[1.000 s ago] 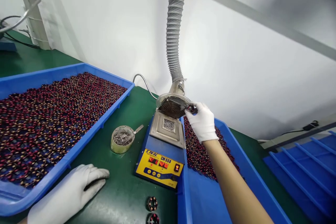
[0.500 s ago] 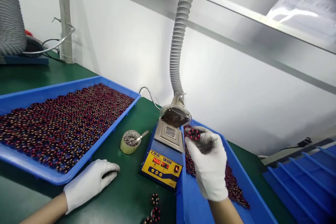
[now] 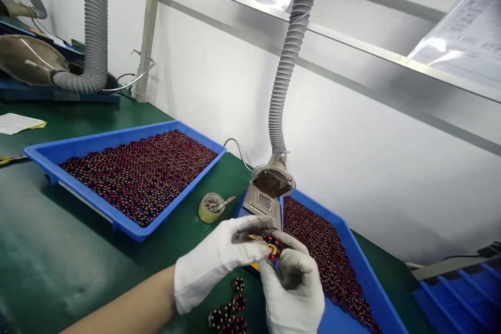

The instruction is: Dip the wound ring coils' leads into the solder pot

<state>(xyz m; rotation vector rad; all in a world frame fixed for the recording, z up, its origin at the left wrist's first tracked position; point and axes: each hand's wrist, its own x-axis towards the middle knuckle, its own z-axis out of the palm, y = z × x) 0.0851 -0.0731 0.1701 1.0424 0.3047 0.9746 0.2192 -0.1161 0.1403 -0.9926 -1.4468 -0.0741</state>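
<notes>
Both my hands wear white gloves with darkened fingertips and meet in front of the small heated pot point(image 3: 263, 203), partly covering its blue and yellow housing. My right hand point(image 3: 291, 292) pinches a small black ring-shaped part point(image 3: 271, 248) with coloured dots around its rim and an open middle. From the left, the thumb and fingers of my left hand point(image 3: 219, 258) close on the same part's near edge. Several similar loose ring-shaped parts point(image 3: 229, 315) lie in a cluster on the green table, below my left hand.
A blue tray point(image 3: 129, 224) filled with ring-shaped parts stands at left. Another blue tray point(image 3: 354, 255), partly filled, lies at right. A small jar point(image 3: 204, 214) with a metal spatula stands beside the pot. Above hangs a grey extraction hose point(image 3: 287, 62) with its round hood point(image 3: 274, 181).
My left hand has risen from the table to the ring-shaped part. My right hand has brought the part from over the right tray to in front of the pot. The view has shifted left.
</notes>
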